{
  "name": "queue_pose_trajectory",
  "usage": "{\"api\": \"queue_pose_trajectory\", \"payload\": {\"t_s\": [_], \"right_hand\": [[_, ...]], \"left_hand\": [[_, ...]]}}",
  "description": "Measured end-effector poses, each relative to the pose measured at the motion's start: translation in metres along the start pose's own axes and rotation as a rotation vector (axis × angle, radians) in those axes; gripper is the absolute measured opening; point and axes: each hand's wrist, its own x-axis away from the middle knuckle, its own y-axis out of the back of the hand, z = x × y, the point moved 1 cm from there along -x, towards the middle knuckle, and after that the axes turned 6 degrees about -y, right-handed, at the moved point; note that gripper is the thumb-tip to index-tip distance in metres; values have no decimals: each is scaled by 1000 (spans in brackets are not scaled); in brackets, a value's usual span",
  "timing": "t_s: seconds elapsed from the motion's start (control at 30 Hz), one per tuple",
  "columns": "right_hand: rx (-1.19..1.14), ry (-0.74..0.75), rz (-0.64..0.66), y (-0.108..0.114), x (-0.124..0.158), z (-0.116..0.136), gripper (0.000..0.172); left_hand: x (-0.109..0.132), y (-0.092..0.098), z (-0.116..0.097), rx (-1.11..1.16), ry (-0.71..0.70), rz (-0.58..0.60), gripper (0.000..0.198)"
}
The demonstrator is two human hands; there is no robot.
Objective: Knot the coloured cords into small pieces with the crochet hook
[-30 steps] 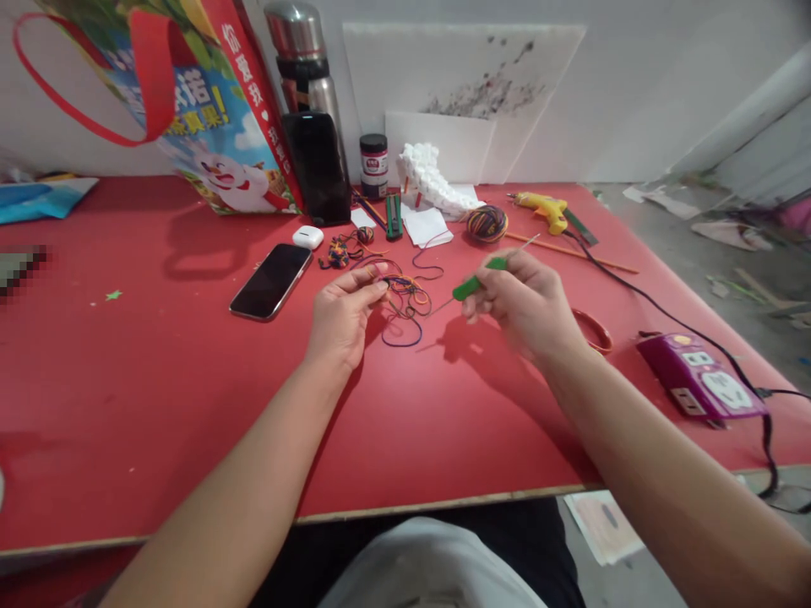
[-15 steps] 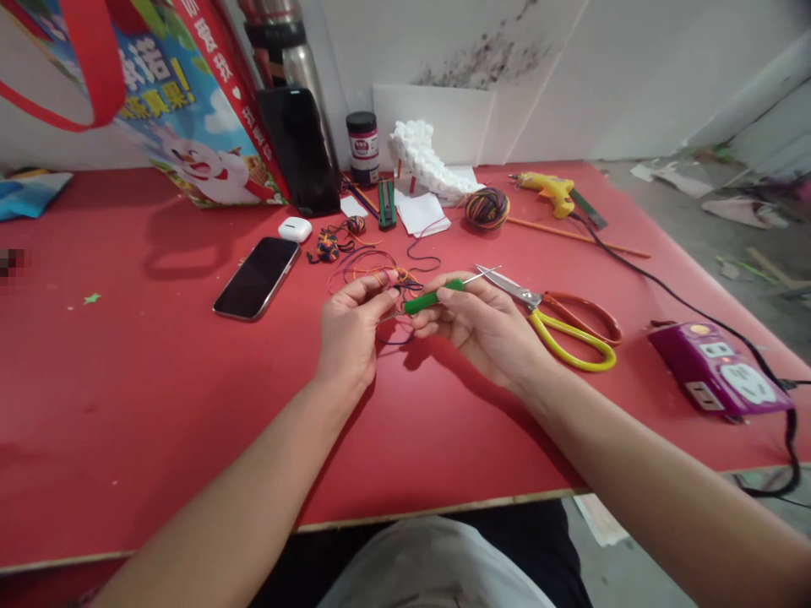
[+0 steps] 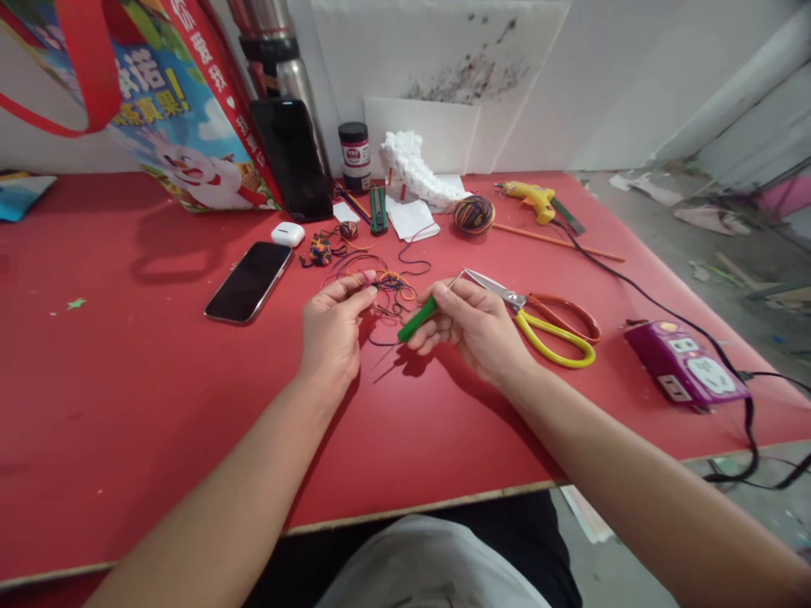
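Observation:
My left hand [image 3: 330, 329] is pinched shut on a tangle of multicoloured thread [image 3: 385, 285] that lies on the red table [image 3: 158, 371]. My right hand [image 3: 472, 325] is closed round a thin tool with a green handle [image 3: 418, 318]; its metal tip sticks up past my fingers toward the scissors. The two hands are close together over the middle of the table, with the green handle pointing down and left under the thread. A ball of the same multicoloured thread [image 3: 473, 214] sits farther back.
Yellow and red scissors [image 3: 538, 317] lie just right of my right hand. A phone [image 3: 248, 281] and white earbud case [image 3: 287, 234] lie to the left. A purple power strip [image 3: 688, 373] with a black cable, a yellow glue gun [image 3: 530, 198], a paint jar [image 3: 354, 155], white foam [image 3: 415, 171] and a printed bag [image 3: 158, 101] stand around.
My right hand has come down and left toward the thread, tilting the green handle downward and uncovering the scissors. My left hand has kept its pinch on the thread. The camera has shifted slightly.

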Motion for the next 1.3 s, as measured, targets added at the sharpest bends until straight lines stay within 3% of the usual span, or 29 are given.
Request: {"api": "queue_pose_trajectory", "payload": {"t_s": [0.2, 0.5, 0.6, 0.73, 0.8, 1.0, 1.13, 1.3], "right_hand": [[-28, -95, 121, -4, 3, 2, 38], [57, -31, 99, -7, 5, 5, 39], [168, 142, -31, -4, 10, 14, 35], [426, 476, -358, 8, 15, 27, 33], [545, 506, -375, 14, 13, 29, 34], [755, 417, -292, 25, 5, 24, 19], [937, 296, -131, 29, 1, 21, 23], [828, 160, -53, 33, -1, 18, 23]], "left_hand": [[-4, 3, 1, 3, -22, -7, 17], [-6, 5, 2, 4, -7, 3, 18], [-7, 5, 2, 3, -10, -8, 18], [-7, 5, 3, -15, -19, -1, 15], [-7, 5, 3, -15, -18, 2, 16], [-7, 4, 2, 0, -36, 0, 17], [-7, 4, 2, 7, -31, -7, 16], [-6, 4, 0, -2, -26, 12, 16]]}}
